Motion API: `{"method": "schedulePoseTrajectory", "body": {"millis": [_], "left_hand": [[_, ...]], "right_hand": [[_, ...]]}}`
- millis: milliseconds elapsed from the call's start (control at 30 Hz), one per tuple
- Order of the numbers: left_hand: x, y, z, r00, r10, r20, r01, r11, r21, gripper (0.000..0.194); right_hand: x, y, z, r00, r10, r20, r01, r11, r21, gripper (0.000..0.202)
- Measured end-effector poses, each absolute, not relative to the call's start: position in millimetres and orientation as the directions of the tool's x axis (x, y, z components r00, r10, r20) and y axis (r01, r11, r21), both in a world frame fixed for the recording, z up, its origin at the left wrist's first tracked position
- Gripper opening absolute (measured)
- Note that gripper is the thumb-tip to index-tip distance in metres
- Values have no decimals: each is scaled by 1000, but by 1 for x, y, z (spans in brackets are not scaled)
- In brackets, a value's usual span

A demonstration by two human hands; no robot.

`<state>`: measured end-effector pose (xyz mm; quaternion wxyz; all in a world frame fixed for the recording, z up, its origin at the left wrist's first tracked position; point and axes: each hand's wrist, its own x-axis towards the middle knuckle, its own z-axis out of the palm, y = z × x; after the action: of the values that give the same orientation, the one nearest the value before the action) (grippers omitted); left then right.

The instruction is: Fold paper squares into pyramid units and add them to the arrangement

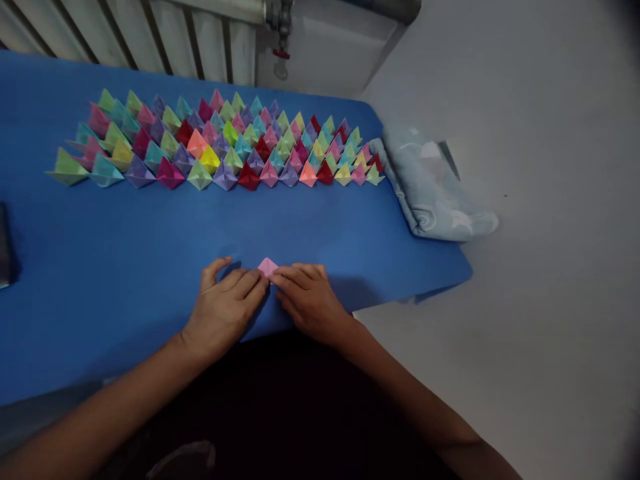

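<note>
A small folded pink paper (268, 266) lies on the blue table (175, 233) near its front edge, its pointed top showing between my hands. The fingertips of my left hand (227, 307) press on its left side, with the thumb side raised and apart. From the right, the fingers of my right hand (310, 300) are bunched together on its right side. The lower part of the paper is hidden by my fingers. Farther back stand several rows of small folded paper boats (225, 175) in many colours.
A folded grey-blue cloth (430, 187) lies at the table's right end, beside the wall. Behind the table are a white radiator (170, 40) and a valve with a red handle (281, 53). A dark object (4, 247) sits at the left edge.
</note>
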<state>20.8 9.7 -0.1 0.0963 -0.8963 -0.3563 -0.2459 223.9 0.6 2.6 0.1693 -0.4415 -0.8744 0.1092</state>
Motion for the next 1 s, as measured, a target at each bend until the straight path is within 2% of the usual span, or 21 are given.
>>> {"method": "schedulePoseTrajectory", "body": {"millis": [300,567,800,1000], "left_hand": [[9,4,1,657,576,486,656,-755,8,28],[7,3,-2,668,580,467,646,-763,24,32],[7,-1,0,686,593,421,652,-758,4,38],[11,-10,0,665,620,418,689,-725,-21,38]], "right_hand": [[223,2,2,-562,804,193,765,594,-250,30],[223,1,1,-564,803,195,772,596,-220,33],[216,3,5,-523,846,109,826,534,-180,37],[212,7,7,-501,864,47,851,502,-154,50]]}}
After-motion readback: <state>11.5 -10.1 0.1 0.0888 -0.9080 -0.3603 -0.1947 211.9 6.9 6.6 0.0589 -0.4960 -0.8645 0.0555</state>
